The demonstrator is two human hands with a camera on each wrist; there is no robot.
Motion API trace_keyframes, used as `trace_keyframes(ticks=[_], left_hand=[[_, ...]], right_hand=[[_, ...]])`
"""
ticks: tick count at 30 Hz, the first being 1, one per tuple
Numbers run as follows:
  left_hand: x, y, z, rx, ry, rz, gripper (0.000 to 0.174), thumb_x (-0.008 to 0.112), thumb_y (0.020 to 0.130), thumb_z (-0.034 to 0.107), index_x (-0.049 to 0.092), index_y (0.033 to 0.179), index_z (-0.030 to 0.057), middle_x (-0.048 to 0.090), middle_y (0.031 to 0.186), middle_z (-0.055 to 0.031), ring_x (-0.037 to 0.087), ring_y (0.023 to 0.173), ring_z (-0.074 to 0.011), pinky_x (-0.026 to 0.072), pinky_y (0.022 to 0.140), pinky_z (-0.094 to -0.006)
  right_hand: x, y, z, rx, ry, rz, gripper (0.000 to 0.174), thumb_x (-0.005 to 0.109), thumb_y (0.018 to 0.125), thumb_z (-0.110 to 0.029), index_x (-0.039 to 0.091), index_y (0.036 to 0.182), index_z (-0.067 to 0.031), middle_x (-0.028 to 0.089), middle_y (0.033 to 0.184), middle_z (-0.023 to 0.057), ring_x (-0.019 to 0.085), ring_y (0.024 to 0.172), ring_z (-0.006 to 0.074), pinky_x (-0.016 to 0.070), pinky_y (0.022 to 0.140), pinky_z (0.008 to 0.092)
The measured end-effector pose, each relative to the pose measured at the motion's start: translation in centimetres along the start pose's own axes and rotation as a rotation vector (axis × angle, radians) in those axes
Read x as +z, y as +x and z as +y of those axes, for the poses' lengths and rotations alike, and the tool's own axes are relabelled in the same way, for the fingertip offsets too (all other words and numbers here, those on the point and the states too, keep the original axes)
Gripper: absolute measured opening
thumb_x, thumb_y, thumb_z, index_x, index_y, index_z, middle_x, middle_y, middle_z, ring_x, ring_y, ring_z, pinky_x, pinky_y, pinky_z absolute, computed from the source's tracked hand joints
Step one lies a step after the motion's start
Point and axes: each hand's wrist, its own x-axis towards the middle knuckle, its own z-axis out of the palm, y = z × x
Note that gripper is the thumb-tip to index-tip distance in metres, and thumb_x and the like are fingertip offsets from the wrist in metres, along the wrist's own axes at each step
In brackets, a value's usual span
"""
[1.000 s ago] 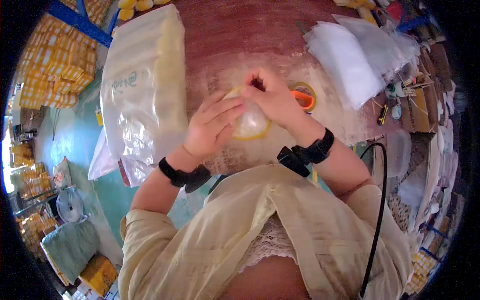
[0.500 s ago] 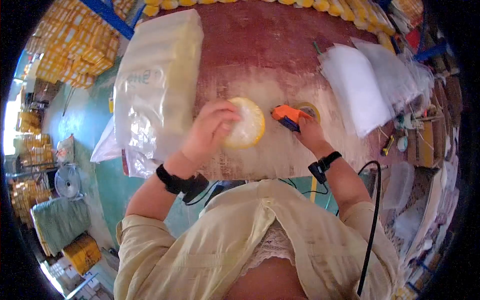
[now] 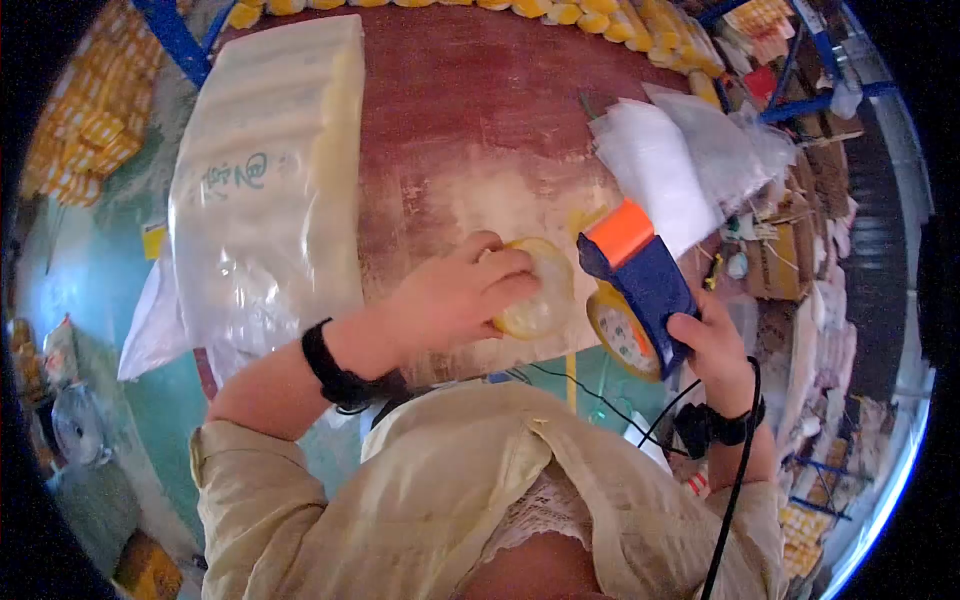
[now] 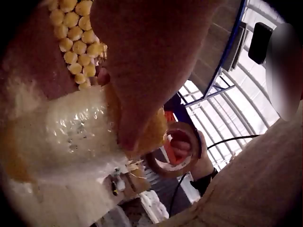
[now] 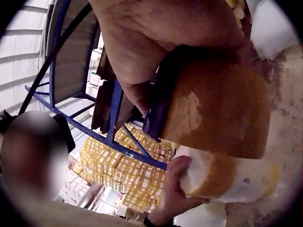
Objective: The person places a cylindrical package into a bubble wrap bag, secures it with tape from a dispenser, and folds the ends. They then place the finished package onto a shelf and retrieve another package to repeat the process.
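My left hand [image 3: 455,300] grips the end of a film-wrapped cylinder [image 3: 545,290] with yellow ends, near the table's front edge. In the left wrist view the cylinder's clear, shiny side [image 4: 78,132] shows lengthwise. The right hand [image 3: 720,345] holds a blue and orange tape dispenser [image 3: 650,280] by its blue body, raised at the right of the cylinder. A wide tape roll [image 3: 622,330] sits in the dispenser; its brownish face [image 5: 218,109] fills the middle of the right wrist view. In that view the left hand's thumb and fingers [image 5: 177,175] hold the cylinder's end.
A large clear bag [image 3: 265,200] of long packages lies on the table's left side. White and clear plastic sheets [image 3: 665,170] lie at the right. Yellow-ended rolls [image 3: 600,25] line the far edge. A black cable [image 3: 745,480] hangs by the right arm.
Both hands were at the cylinder's top; the right hand then moved to the tape dispenser on the table and has lifted it toward the body. The left hand and cylinder have shifted right.
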Motion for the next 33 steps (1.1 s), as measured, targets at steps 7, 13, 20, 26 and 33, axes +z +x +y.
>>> trace_keyframes(ticks=[7, 13, 20, 26, 33], left_hand=[[0.9, -1.1, 0.4, 0.02, 0.102, 0.187, 0.059, 0.068, 0.059, 0.03, 0.051, 0.112, 0.0094, 0.046, 0.114, -0.0039, 0.043, 0.105, -0.0304, 0.0464, 0.08, -0.0352], [2.0, -1.9, 0.1, -0.052, -0.007, 0.294, 0.057, 0.07, 0.057, 0.029, 0.053, 0.109, 0.0115, 0.045, 0.115, -0.0046, 0.044, 0.104, -0.0321, 0.0459, 0.08, -0.0344], [1.8, -2.2, -1.6, -0.111, -0.272, 0.39, 0.053, 0.074, 0.054, 0.025, 0.057, 0.104, 0.0184, 0.042, 0.121, -0.0131, 0.044, 0.103, -0.0331, 0.0421, 0.086, -0.0388], [1.6, -1.7, -2.2, -0.103, -0.31, 0.353, 0.054, 0.074, 0.053, 0.024, 0.058, 0.104, 0.0188, 0.041, 0.125, -0.0154, 0.044, 0.105, -0.0331, 0.039, 0.089, -0.0416], [0.8, -0.8, -3.6, -0.075, -0.288, 0.361, 0.053, 0.075, 0.048, 0.025, 0.055, 0.097, 0.0153, 0.047, 0.114, -0.0143, 0.047, 0.099, -0.032, 0.0424, 0.082, -0.0395]], right_hand=[[6.9, -1.0, -8.7, 0.237, 0.186, 0.221, 0.04, 0.056, 0.08, -0.021, 0.052, 0.112, 0.0024, 0.062, 0.102, 0.0099, 0.061, 0.088, 0.0175, 0.0475, 0.08, 0.0271], [9.1, 1.2, -9.4, 0.425, 0.071, 0.214, 0.032, 0.053, 0.085, -0.025, 0.059, 0.103, 0.0018, 0.065, 0.089, 0.0067, 0.063, 0.073, 0.0141, 0.0496, 0.069, 0.0251], [10.4, 2.3, -9.3, 0.594, 0.172, 0.203, 0.03, 0.048, 0.088, -0.024, 0.059, 0.101, 0.001, 0.065, 0.088, 0.006, 0.062, 0.073, 0.0114, 0.0485, 0.068, 0.0244], [9.4, 2.7, -9.5, 0.535, -0.069, 0.097, 0.022, 0.051, 0.087, -0.017, 0.057, 0.099, 0.0016, 0.064, 0.09, 0.0071, 0.061, 0.079, 0.0127, 0.0472, 0.071, 0.0237], [10.5, 2.7, -10.4, 0.612, 0.308, 0.239, 0.028, 0.05, 0.087, -0.02, 0.057, 0.103, 0.0017, 0.063, 0.094, 0.0099, 0.063, 0.077, 0.0159, 0.0501, 0.069, 0.0272]])
